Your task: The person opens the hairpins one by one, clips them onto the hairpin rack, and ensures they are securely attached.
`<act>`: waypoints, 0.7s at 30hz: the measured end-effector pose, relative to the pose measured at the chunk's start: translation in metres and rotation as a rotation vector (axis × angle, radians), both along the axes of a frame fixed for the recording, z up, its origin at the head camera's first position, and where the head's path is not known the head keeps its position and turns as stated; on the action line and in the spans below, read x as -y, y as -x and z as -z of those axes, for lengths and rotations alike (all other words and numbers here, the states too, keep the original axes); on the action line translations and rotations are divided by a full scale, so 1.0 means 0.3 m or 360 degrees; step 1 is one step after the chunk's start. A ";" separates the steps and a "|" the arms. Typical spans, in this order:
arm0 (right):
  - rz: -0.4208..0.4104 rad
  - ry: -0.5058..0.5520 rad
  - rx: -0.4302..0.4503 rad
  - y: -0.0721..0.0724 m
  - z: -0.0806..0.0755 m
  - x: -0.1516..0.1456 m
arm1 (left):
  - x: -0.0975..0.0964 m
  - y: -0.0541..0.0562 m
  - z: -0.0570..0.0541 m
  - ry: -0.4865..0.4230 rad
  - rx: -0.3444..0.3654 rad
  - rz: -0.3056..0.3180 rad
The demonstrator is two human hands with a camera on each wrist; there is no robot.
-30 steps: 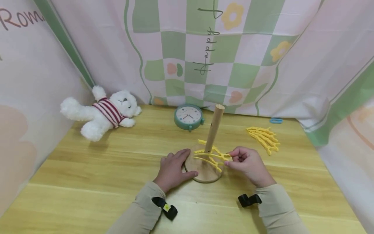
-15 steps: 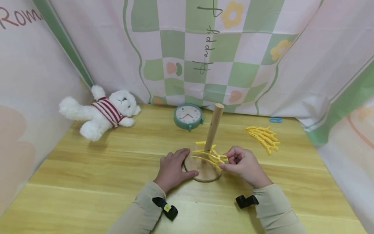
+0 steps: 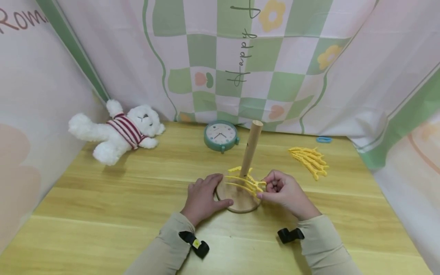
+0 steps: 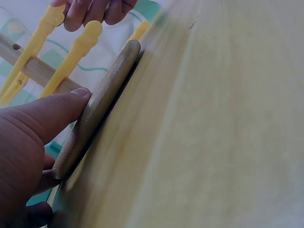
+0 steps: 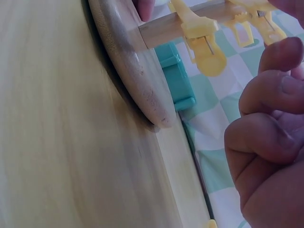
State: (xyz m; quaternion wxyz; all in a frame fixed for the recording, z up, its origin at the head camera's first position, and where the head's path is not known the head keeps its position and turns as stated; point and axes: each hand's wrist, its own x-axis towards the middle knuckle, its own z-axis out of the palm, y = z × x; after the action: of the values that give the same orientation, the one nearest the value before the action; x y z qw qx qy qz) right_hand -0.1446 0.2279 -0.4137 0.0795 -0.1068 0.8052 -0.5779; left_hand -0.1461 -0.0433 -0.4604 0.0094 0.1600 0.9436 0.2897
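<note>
A wooden stand [image 3: 251, 149] rises upright from a round base. My left hand [image 3: 205, 198] holds the base's left edge, its thumb [image 4: 71, 102] on the near rim and its fingers around the far side. Yellow toothed hair clips sit low on the post; a lower clip [image 4: 73, 57] is clamped just above the base. With thumb and forefinger my right hand [image 3: 288, 194] pinches the handle end of the upper hair clip [image 3: 258, 183], which lies across the post. The other right fingers [image 5: 261, 137] are curled in. A metal spring shows in the lower clip [image 5: 204, 42].
Several more yellow hair clips [image 3: 311, 162] lie fanned out at the right. Behind them is a small blue clip-like loop [image 3: 324, 139]. A teal clock [image 3: 220, 136] lies near the back curtain, with a white teddy bear [image 3: 120, 131] in a striped top at the left.
My right hand has moved slightly left with the upper hair clip, bringing it closer against the post. The left hand stays on the base.
</note>
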 end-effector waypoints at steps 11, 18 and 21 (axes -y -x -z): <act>-0.0055 -0.0044 -0.0079 0.003 -0.002 -0.027 | -0.003 -0.001 0.000 -0.0014 -0.0006 -0.0012; -0.0013 -0.0055 -0.0157 0.006 -0.013 -0.063 | -0.002 0.000 -0.002 -0.0023 -0.0002 -0.0015; 0.0048 -0.0087 -0.0175 0.011 -0.014 -0.076 | -0.002 -0.001 -0.003 -0.0020 0.0005 -0.0019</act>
State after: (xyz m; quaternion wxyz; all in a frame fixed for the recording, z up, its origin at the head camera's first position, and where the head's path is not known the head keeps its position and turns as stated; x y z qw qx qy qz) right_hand -0.1480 0.2507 -0.4094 0.0293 -0.1239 0.8253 -0.5501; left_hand -0.1460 -0.0427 -0.4596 0.0083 0.1541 0.9426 0.2960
